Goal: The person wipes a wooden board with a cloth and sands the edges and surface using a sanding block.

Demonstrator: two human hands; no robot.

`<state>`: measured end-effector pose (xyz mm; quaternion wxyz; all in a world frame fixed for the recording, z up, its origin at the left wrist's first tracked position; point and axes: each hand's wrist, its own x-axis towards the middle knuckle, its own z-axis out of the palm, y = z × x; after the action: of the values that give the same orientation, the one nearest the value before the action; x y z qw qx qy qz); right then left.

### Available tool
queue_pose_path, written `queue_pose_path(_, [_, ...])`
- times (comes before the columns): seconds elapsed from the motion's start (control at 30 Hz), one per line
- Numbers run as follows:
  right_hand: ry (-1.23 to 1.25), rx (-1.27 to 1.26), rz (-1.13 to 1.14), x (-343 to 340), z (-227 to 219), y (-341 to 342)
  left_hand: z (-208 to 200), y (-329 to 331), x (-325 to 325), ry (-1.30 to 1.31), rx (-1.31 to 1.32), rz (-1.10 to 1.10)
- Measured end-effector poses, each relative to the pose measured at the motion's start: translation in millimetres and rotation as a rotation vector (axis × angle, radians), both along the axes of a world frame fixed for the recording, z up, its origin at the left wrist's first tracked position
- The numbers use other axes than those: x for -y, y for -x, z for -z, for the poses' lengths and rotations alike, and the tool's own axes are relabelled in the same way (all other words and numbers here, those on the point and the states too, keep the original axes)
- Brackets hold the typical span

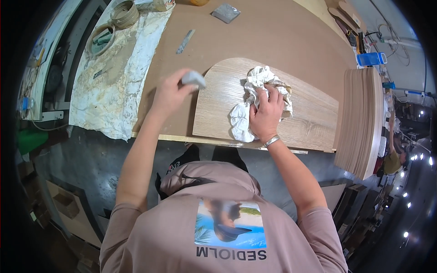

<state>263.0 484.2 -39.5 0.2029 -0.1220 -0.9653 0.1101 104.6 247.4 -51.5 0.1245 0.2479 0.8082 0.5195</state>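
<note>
A wood-grain board (218,109) with a rounded far-left corner lies flat at the front edge of the brown worktable. On it, my right hand (267,111) presses a crumpled white cloth (241,120), fingers curled into the folds. My left hand (175,88) is raised beside the board's left edge, closed around a grey block (194,79) that looks like a sanding block. The block's far end is slightly blurred. Some of the cloth is hidden beneath my right hand.
A stained white sheet (109,100) covers the table's left side, with a round tub (101,40) and another container (124,14). A flat scraper-like strip (185,42) and a grey square pad (226,13) lie farther back. Stacked boards (359,118) stand at right, near a blue container (370,59).
</note>
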Motion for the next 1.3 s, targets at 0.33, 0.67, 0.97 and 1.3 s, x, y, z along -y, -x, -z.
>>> queue_pose_path(0.33, [0.05,0.04,0.012,-6,-3,-4,-16,-20,19,0.028,0.193,0.137])
queue_pose_path(0.67, [0.098,0.056,-0.024,-7,-5,-1,-18,83,-91,-0.061,0.117,0.297])
queue_pose_path(0.97, [0.137,0.054,-0.061,-9,-8,-4,-24,98,-140,-0.019,0.343,0.557])
queue_pose_path(1.3, [0.662,-0.214,-0.098,-22,-54,4,-91,48,-178,-0.04,0.131,0.432])
